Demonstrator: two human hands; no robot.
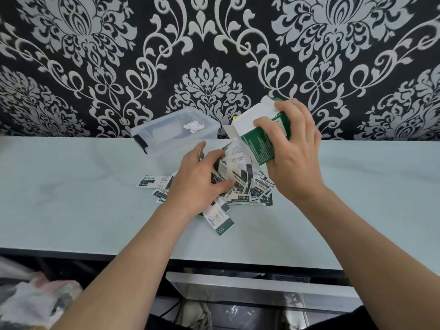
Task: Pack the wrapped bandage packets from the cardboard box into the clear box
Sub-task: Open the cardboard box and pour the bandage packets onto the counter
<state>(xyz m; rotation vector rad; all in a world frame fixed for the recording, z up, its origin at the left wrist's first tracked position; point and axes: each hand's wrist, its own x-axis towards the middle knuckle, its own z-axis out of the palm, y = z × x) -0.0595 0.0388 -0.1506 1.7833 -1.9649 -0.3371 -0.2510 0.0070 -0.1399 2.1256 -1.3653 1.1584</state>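
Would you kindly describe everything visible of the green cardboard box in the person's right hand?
The dark green cardboard box has white print outside and plain white inside. Its end flaps stand open. The right hand grips its body, holding it tilted above the pale table, open end down toward the pile of white-and-green wrapped packets; whether a packet touches its mouth is unclear.

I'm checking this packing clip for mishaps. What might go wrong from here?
1. The right hand tilts the open cardboard box over a loose heap of packets; more may slide across the table toward its near edge.
2. The clear box looks lidded while both hands are occupied.
3. The left hand grips a messy bunch that may spill.
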